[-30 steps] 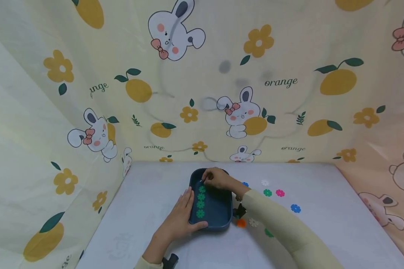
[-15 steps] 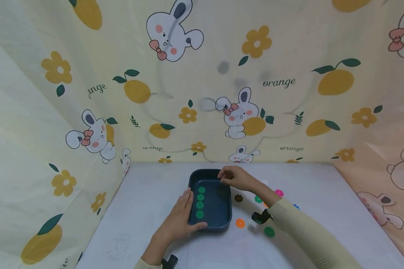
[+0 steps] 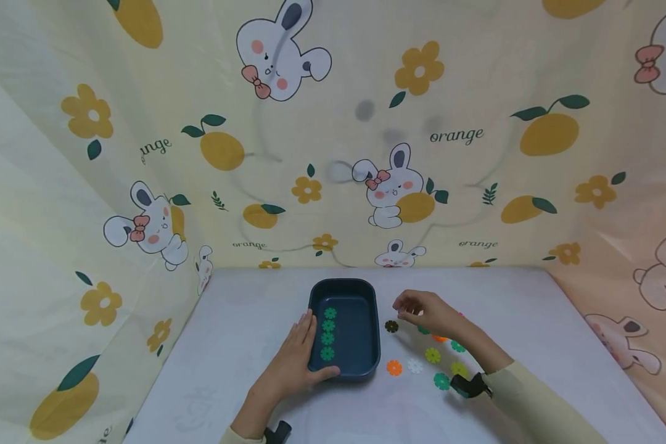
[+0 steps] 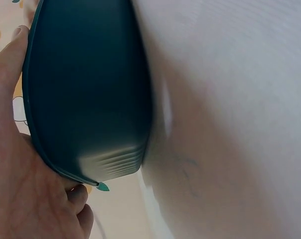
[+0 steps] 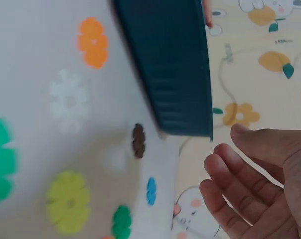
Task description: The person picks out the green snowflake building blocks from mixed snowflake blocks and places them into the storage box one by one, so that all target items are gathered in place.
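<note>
A dark blue rectangular tray [image 3: 357, 339] stands on the table, with several green flower-shaped pieces [image 3: 327, 339] in a line along its left side. Against the tray's left wall lies my left hand [image 3: 291, 354], its fingers straight and the thumb along the front rim. In the left wrist view the tray's outer wall [image 4: 90, 89] fills the space beside the palm. My right hand [image 3: 430, 313] is held over the table to the right of the tray, fingers loosely bent, with nothing between them. Close to its fingertips lies a brown flower piece [image 3: 391, 326].
More flower pieces lie scattered right of the tray: orange [image 3: 394, 368], white [image 3: 415, 365], yellow [image 3: 433, 355] and green [image 3: 441, 381]. A blue piece [image 5: 151, 191] shows in the right wrist view. A patterned curtain [image 3: 288, 135] hangs behind the white table [image 3: 244, 308].
My right hand has left the tray's inside near the top of the green line and moved right, over the scattered pieces. My left hand stays against the tray.
</note>
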Action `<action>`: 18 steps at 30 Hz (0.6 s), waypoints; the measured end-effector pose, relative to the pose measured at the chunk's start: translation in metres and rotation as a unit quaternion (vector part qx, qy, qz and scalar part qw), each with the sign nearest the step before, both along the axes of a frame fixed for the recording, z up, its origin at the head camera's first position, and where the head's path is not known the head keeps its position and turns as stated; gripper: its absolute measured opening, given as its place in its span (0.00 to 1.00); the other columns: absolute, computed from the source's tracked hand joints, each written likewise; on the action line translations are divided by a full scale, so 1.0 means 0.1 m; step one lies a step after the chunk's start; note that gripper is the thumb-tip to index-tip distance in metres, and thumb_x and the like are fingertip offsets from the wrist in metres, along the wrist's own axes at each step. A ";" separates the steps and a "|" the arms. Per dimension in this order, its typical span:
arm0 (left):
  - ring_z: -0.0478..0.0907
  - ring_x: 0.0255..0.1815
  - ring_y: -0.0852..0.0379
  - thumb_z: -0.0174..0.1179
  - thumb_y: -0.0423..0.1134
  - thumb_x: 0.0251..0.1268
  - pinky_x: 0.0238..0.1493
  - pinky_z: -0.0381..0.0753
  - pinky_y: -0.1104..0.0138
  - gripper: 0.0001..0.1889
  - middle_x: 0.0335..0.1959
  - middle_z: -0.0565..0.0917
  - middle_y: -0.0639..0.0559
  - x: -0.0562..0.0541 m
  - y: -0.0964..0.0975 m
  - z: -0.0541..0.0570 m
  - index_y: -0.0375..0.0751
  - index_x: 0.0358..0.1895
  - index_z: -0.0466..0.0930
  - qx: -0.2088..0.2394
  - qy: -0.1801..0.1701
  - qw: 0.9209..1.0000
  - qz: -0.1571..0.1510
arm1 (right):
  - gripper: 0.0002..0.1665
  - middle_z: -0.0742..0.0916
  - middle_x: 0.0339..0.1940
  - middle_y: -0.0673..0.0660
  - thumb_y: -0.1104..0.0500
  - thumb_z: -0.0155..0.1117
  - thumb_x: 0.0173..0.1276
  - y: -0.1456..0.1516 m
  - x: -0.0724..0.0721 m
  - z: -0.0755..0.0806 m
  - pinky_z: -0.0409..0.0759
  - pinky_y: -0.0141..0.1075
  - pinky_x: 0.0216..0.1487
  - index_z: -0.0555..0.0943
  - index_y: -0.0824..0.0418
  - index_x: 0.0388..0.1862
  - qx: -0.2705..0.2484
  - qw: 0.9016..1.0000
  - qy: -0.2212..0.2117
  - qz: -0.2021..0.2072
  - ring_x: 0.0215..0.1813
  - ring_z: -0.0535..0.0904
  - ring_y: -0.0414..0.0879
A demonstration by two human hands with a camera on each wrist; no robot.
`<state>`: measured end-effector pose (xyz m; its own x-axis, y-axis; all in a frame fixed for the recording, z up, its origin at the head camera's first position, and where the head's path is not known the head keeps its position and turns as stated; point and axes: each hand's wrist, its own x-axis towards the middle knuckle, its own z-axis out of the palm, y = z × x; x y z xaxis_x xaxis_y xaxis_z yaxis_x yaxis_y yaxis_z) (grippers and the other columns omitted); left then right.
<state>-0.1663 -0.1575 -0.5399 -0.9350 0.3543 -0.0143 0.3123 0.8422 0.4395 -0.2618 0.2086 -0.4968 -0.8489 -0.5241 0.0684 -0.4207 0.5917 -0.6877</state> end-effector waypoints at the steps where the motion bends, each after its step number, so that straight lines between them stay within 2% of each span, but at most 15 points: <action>1: 0.35 0.91 0.48 0.63 0.79 0.62 0.89 0.45 0.48 0.68 0.91 0.36 0.47 0.00 0.00 -0.01 0.38 0.89 0.39 0.000 0.001 1.000 -0.001 | 0.08 0.87 0.40 0.46 0.60 0.72 0.76 0.05 0.04 -0.02 0.85 0.31 0.44 0.87 0.54 0.51 0.001 1.000 -0.001 -0.005 0.42 0.81 0.43; 8: 0.34 0.91 0.50 0.64 0.78 0.63 0.89 0.44 0.48 0.67 0.91 0.35 0.47 0.00 0.01 -0.01 0.38 0.89 0.39 0.001 -0.002 1.000 0.002 | 0.11 0.87 0.42 0.46 0.62 0.74 0.74 0.32 0.37 -0.15 0.85 0.30 0.44 0.86 0.59 0.53 0.002 0.999 -0.008 -0.033 0.43 0.81 0.44; 13: 0.34 0.91 0.49 0.64 0.77 0.63 0.89 0.43 0.48 0.67 0.91 0.36 0.47 0.00 0.02 -0.01 0.37 0.89 0.40 0.003 -0.004 1.000 0.000 | 0.12 0.84 0.37 0.46 0.60 0.76 0.72 0.47 0.60 -0.23 0.82 0.30 0.39 0.87 0.58 0.52 0.009 0.998 -0.031 -0.047 0.39 0.78 0.43; 18: 0.35 0.91 0.49 0.64 0.77 0.63 0.89 0.45 0.47 0.67 0.91 0.36 0.48 0.01 0.02 0.01 0.38 0.89 0.40 0.004 -0.005 1.000 0.003 | 0.16 0.81 0.35 0.48 0.56 0.80 0.68 0.61 0.76 -0.31 0.78 0.29 0.36 0.86 0.57 0.51 0.015 0.997 -0.065 -0.042 0.38 0.75 0.41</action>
